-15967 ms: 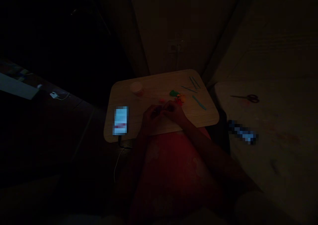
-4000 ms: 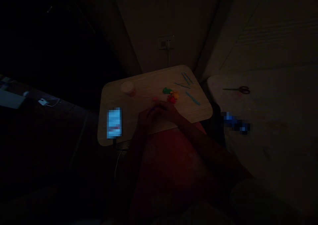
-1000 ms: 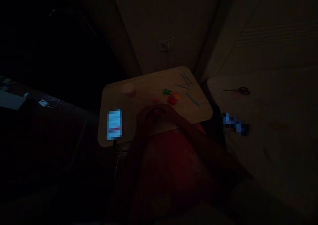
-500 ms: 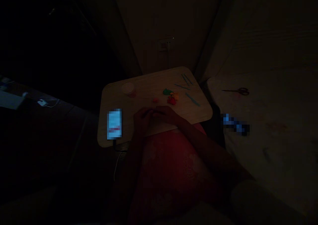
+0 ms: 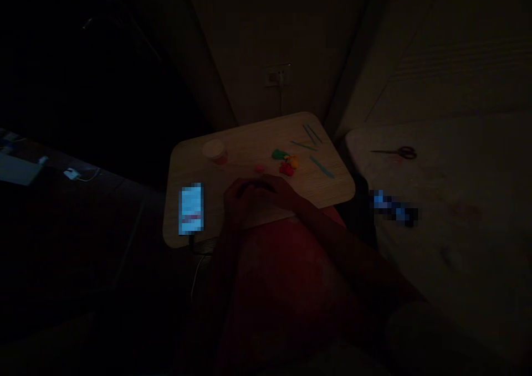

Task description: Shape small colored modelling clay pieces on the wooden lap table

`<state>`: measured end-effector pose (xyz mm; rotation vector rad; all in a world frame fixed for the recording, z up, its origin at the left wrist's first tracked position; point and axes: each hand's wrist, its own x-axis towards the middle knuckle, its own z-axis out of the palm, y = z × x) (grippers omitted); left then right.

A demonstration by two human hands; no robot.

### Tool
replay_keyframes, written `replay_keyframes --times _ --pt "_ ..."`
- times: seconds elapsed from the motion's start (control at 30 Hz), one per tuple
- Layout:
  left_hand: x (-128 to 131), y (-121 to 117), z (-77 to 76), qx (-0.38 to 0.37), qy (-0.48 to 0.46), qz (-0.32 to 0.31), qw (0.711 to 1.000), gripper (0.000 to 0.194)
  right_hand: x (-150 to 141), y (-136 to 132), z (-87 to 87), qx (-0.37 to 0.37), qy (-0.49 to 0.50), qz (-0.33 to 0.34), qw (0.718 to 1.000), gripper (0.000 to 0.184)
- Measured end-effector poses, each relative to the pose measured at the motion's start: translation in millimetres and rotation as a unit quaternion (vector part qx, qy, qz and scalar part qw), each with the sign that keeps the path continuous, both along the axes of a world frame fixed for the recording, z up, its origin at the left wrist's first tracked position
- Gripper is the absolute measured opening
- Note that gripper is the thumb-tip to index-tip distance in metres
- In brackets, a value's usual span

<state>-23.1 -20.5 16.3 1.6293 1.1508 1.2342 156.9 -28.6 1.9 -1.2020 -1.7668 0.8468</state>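
Note:
My left hand (image 5: 236,200) and my right hand (image 5: 279,191) meet over the near edge of a small wooden table (image 5: 245,138). Their fingers are curled and their fingertips come together; anything between them is lost in the dark. Just beyond the fingers lies a small pink lump (image 5: 259,168), which looks like modelling clay. Past my right hand sit a red lump (image 5: 286,169), an orange lump (image 5: 292,161) and a green lump (image 5: 279,154), close together. A tub with a pale lid (image 5: 214,149) stands at the far left of the table.
A lit phone (image 5: 191,209) with a cable lies on the table's left. Several thin sticks (image 5: 311,134) and a wider bluish strip (image 5: 322,166) lie at the right. Scissors (image 5: 394,152) and a blurred blue object (image 5: 394,207) rest on a pale surface. A wall socket (image 5: 277,76) is behind.
My hands stay in nearly the same place. The fingers of both hands have shifted, with the right knuckles slightly higher and a wider dark gap beneath. The things on the table have not moved.

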Motion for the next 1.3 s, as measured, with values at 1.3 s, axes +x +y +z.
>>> replay_keyframes --times 1.3 --pt "-1 0 3.2 0.115 0.073 -0.184 0.974 0.057 15 3 2.3 -0.072 0.083 0.098 0.989 0.048"
